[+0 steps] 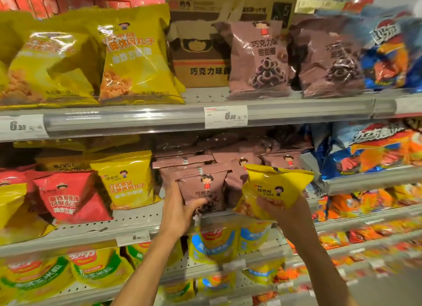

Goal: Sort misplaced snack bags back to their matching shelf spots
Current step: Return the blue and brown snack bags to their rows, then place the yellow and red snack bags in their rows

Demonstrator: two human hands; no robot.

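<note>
Right hand (272,206) had its fingers curled under a yellow bag (274,187), lower right of centre, carried just in front of the brown stack. Left hand (180,211) cupped the front brown bag (203,189) at centre, thumb across its face, steadying it upright on the middle shelf (127,223). That yellow one looked like the stray; its match, the yellow row (124,180), stood left of centre on the same shelf. Best play, I reckoned: keep the brown stack braced, carry the yellow bag leftward by its lower edge and seat it upright, label forward. These were puffy, air-filled foil pillows, glossy and crinkled, with crimped top seams, slippery and quick to topple.
</note>
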